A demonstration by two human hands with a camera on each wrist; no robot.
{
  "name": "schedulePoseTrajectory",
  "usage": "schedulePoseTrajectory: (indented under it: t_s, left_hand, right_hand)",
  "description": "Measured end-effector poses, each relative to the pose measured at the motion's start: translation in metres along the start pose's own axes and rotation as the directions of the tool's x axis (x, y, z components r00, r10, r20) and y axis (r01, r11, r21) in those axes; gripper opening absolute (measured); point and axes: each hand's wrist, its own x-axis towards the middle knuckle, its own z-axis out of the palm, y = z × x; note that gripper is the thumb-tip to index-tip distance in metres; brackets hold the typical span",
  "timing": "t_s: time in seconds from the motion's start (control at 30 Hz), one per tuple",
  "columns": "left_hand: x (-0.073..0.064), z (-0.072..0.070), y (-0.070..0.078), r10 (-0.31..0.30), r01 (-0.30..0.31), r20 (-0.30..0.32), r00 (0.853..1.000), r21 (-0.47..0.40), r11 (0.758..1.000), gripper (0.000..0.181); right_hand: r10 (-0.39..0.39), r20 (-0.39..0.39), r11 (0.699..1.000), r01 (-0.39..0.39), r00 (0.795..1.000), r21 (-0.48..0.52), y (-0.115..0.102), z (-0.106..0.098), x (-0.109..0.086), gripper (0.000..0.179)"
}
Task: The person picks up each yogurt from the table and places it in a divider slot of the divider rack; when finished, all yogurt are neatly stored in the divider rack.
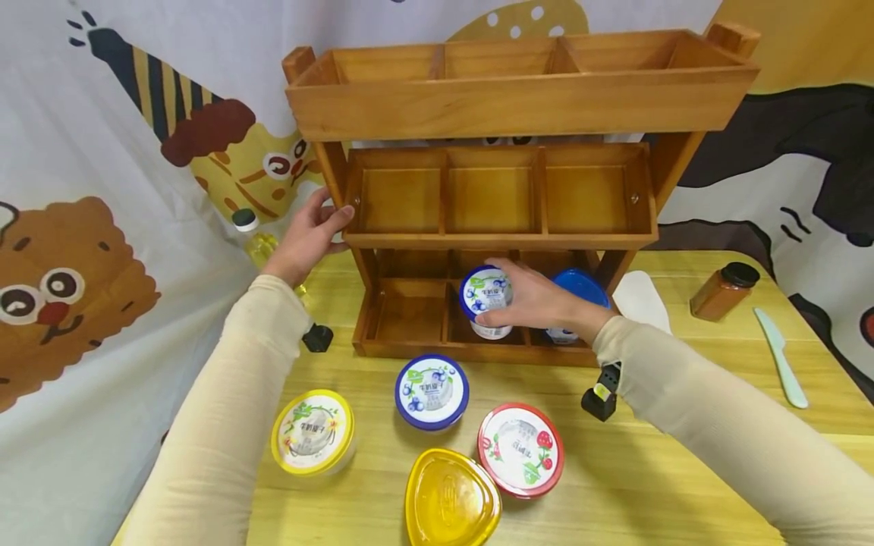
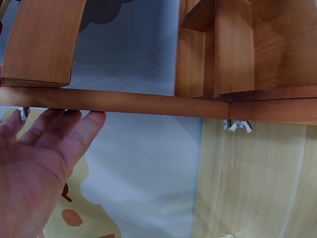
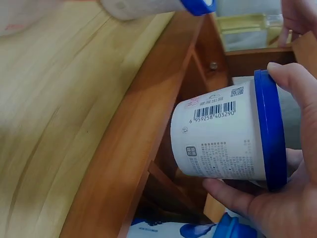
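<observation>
My right hand (image 1: 539,299) grips a white tub with a blue lid (image 1: 486,292), printed with blueberries. It is tilted over the middle compartment of the rack's bottom tier. In the right wrist view, thumb and fingers hold this tub (image 3: 223,136) around its lid end, its barcode side showing. At the left side of the wooden rack (image 1: 519,106), my left hand (image 1: 310,235) holds the frame beside the middle tier. Its fingertips touch the upright (image 2: 148,105) in the left wrist view. Another blue-lidded container (image 1: 580,287) sits in the bottom right compartment, partly behind my right hand.
On the table before the rack stand a blueberry tub (image 1: 432,392), a yellow-lidded tub (image 1: 312,432), a red-lidded tub (image 1: 520,450) and a yellow triangular-lidded container (image 1: 452,497). To the right are a dark-capped jar (image 1: 725,291) and a pale green knife (image 1: 781,358). An oil bottle (image 1: 259,244) stands left.
</observation>
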Motion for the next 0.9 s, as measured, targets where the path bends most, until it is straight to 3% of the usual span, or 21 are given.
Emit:
schedulePoseTrajectory:
  t_s: [0.2, 0.47, 0.9]
  left_hand:
    - [0.000, 0.000, -0.001, -0.005, 0.005, 0.001, 1.000, -0.004, 1.000, 0.075]
    - [-0.001, 0.001, 0.002, 0.002, -0.002, 0.007, 1.000, -0.014, 1.000, 0.073]
    - [0.001, 0.000, 0.000, 0.003, -0.003, 0.003, 1.000, -0.010, 1.000, 0.073]
  right_hand:
    - [-0.003, 0.000, 1.000, 0.003, 1.000, -0.018, 0.001, 0.009, 0.010, 0.104]
    - [0.057, -0.016, 0.998, -0.057, 0.998, -0.019, -0.003, 0.016, 0.016, 0.105]
    - [0.106, 0.042, 0.994, -0.106, 0.994, 0.001, 0.009, 0.027, 0.021, 0.107]
